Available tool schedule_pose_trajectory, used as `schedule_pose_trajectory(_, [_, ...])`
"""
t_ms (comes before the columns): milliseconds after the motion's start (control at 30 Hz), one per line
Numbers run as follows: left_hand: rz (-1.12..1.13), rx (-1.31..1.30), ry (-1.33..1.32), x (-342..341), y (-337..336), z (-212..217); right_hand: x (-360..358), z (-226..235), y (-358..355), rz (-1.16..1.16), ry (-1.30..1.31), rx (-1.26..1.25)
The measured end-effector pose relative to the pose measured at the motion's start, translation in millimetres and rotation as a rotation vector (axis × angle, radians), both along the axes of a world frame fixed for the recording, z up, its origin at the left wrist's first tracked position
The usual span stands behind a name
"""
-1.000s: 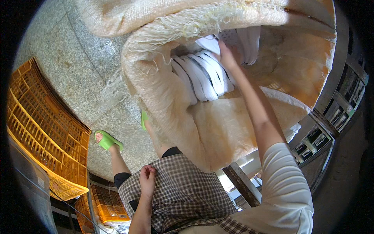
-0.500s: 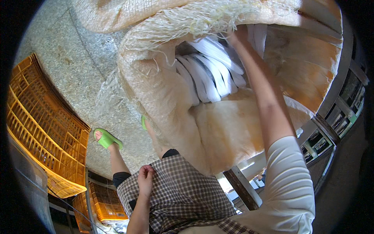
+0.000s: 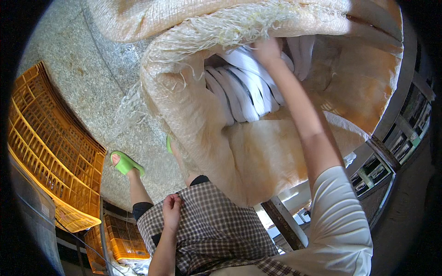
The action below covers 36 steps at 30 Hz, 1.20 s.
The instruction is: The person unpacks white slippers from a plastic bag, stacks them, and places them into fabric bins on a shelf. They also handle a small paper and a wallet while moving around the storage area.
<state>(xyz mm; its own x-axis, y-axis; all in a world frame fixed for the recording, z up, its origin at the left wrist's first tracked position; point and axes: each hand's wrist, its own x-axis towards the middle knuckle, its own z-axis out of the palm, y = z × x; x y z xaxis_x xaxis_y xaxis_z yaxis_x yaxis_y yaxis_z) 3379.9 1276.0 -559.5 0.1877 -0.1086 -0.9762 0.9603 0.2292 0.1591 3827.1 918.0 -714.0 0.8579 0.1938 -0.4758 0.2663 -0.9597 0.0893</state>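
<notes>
The left hand (image 3: 171, 211) rests on a brown-and-white checked cloth apron (image 3: 225, 223), its fingers loosely curled; whether they close fully, I cannot tell. Beyond, a large cream woven sack (image 3: 184, 115) gapes open, its rim rolled outward. The right hand (image 3: 269, 49) reaches in at the white, elongated flat pieces (image 3: 244, 94), near the sack's frayed upper edge; its fingertips are hidden, so its grip cannot be told. Those pieces lie packed in a row by the sack's left inner edge. Farther down, a green open-toed slipper (image 3: 125, 162) stands on the grey speckled floor (image 3: 92, 106).
</notes>
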Motion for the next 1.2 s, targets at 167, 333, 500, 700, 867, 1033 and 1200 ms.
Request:
schedule_pose_trajectory(167, [0.003,0.037,0.101,-2,1,-2,-24,8,41,0.025,-0.145,0.227])
schedule_pose_trajectory(333, [-0.019,0.045,0.042,-6,5,-2,-8,48,-40,-0.478,-0.515,0.247])
schedule_pose_trajectory(500, [-0.02,0.045,0.076,-4,7,-2,-10,45,-80,-0.093,-0.554,-0.19])
schedule_pose_trajectory(700, [0.002,0.089,0.074,-2,7,-2,5,8,-90,-0.077,-0.787,-0.08])
schedule_pose_trajectory(867, [0.015,0.051,0.108,-1,7,-4,5,2,-58,-0.219,-0.483,-0.206])
schedule_pose_trajectory(1033, [0.0,0.041,0.137,0,3,-6,9,4,-38,-0.261,-0.364,-0.375])
schedule_pose_trajectory(1200, [0.045,0.072,0.082,3,2,-6,23,18,-65,-0.227,-0.325,-0.406])
